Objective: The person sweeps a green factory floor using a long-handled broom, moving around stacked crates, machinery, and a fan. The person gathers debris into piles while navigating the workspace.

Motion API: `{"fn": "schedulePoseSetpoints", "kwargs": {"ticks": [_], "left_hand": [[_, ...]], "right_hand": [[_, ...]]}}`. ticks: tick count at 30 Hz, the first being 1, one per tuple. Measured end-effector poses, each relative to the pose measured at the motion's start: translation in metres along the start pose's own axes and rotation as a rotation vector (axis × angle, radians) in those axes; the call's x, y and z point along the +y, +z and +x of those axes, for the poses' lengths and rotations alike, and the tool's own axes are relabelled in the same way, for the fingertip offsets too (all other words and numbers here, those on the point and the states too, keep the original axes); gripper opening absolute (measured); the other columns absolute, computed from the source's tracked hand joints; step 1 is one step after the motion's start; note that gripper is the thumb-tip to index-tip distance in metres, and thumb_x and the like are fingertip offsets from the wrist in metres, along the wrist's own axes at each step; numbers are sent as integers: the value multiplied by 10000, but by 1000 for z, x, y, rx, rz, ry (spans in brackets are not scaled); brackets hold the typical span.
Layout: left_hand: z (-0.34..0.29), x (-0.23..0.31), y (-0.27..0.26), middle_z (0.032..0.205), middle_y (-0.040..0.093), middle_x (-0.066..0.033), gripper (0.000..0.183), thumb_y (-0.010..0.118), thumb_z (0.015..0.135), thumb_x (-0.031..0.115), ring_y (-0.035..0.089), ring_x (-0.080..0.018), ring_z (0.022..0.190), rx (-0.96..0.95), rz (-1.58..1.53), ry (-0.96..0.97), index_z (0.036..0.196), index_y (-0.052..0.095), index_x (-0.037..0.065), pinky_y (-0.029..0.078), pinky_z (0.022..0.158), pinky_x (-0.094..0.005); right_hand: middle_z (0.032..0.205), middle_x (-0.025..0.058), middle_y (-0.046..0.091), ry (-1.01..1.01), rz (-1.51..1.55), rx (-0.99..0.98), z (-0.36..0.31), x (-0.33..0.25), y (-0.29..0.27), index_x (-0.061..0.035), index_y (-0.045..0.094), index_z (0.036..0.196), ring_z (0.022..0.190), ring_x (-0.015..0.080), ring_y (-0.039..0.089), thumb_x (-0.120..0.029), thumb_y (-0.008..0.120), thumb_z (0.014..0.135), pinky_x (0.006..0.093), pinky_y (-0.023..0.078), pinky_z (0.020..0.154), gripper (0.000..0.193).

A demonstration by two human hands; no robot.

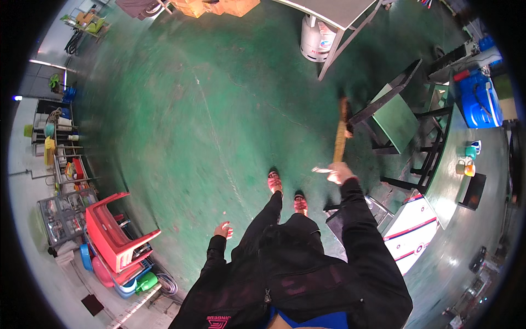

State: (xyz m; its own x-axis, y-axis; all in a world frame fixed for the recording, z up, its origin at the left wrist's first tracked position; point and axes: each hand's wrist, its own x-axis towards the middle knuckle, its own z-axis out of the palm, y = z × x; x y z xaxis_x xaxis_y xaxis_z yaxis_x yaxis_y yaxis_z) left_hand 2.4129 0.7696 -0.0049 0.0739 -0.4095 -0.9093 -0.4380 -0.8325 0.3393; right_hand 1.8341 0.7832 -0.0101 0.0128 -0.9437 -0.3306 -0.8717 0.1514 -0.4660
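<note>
Closest in, a black jacket is seen filling the bottom of the view, with both sleeves reaching out over the green floor. The left hand is held loose and empty at the side, fingers lightly spread, nothing touched. The right hand is wrapped tight around the wooden handle of a broom, which is angled up and away from the body so its dark bristle end is down on the floor just beside a green chair. Two feet in red sandals are planted between the hands. Off to the left, red plastic stools are stacked near some cluttered shelves. On the right, a long green tabletop is loaded with cups. Further back, a white gas cylinder is parked under a grey table.
</note>
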Motion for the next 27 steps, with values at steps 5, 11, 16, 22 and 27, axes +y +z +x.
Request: {"fn": "schedulePoseSetpoints", "kwargs": {"ticks": [5,11,16,22,27], "left_hand": [[15,53,-8,784,581,-129,342,436,747,63,572,-194,616,-13,-33,83,1081,474,126,494,539,-312],[43,62,20,782,573,-138,363,422,744,36,571,-224,616,-142,74,-57,1099,452,103,495,534,-341],[54,95,25,844,563,-152,363,425,770,35,568,-260,714,-189,157,-58,1123,441,120,490,618,-391],[61,156,26,882,550,-146,390,439,772,65,553,-250,767,-46,-41,15,1153,409,143,478,654,-391],[71,194,60,914,550,-137,403,465,751,75,546,-264,786,-24,-177,-123,1140,410,163,471,656,-387]], "right_hand": [[593,87,528,513,704,-97,33,-148,104,19,516,727,580,209,536,-98,553,626,334,412,489,159],[598,23,405,718,2207,-724,26,-187,36,14,411,774,411,72,376,-65,482,761,200,294,321,107],[567,-4,322,572,2868,-980,26,-194,-29,5,346,780,425,47,313,-88,392,825,156,294,339,113],[544,23,328,354,3170,-786,-22,-107,-133,-37,318,691,422,75,329,-49,389,773,178,318,350,108],[515,36,373,545,2476,23,3,-22,-215,0,351,728,327,101,346,-84,423,774,191,336,287,120]]}}
